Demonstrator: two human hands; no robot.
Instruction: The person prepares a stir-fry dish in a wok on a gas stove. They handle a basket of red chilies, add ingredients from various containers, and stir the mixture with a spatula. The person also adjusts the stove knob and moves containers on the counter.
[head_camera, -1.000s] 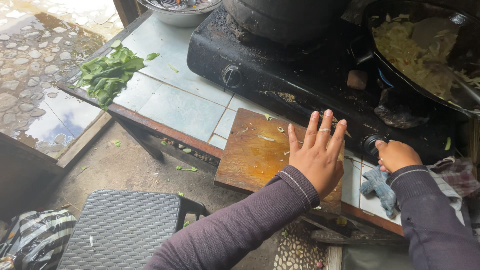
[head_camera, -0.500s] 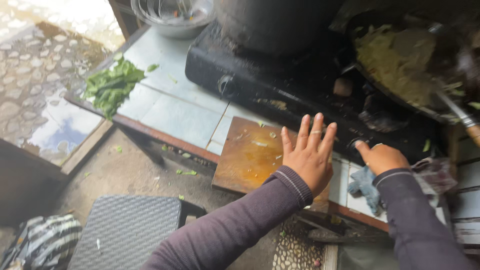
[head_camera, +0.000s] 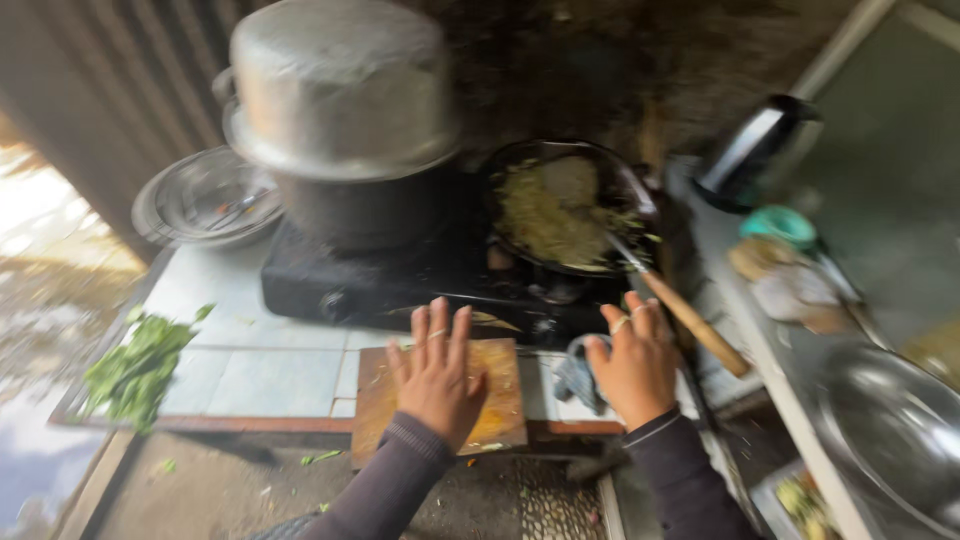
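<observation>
My left hand (head_camera: 437, 382) lies flat on the wooden cutting board (head_camera: 497, 398), fingers (head_camera: 440, 335) spread and loose, gripping nothing. The board sits under my palm at the near edge of the tiled counter (head_camera: 255, 375), part of it overhanging the edge; its long side runs left to right across me, and my hand covers its middle, so only the stained right part and a strip on the left show.

My right hand (head_camera: 632, 368) is just to the right of the board, curled, with the fingertips against a crumpled blue-grey cloth (head_camera: 578, 375). Whether the fingers are pinching the cloth or only resting on it I cannot tell; the hand hides most of it.

Just past my right fingers runs a wooden handle (head_camera: 692, 322), its long axis slanting from the lower right up and leftward into the dark wok (head_camera: 566, 205), where its metal end sinks into pale shredded food (head_camera: 552, 220). The wok stands on the black stove (head_camera: 400, 285) beyond my fingertips.

Beyond my left fingers, on the same stove, stands a large dark pot (head_camera: 350, 205) with a big upturned metal pot (head_camera: 340, 85) covering it. Far left of my left hand lies a heap of chopped greens (head_camera: 135, 365), and beyond it a metal bowl (head_camera: 205, 198).

To the right of my right hand everything is blurred: a kettle (head_camera: 752, 150), a teal object (head_camera: 778, 225), and a metal basin (head_camera: 895, 430) cut off by the frame.
</observation>
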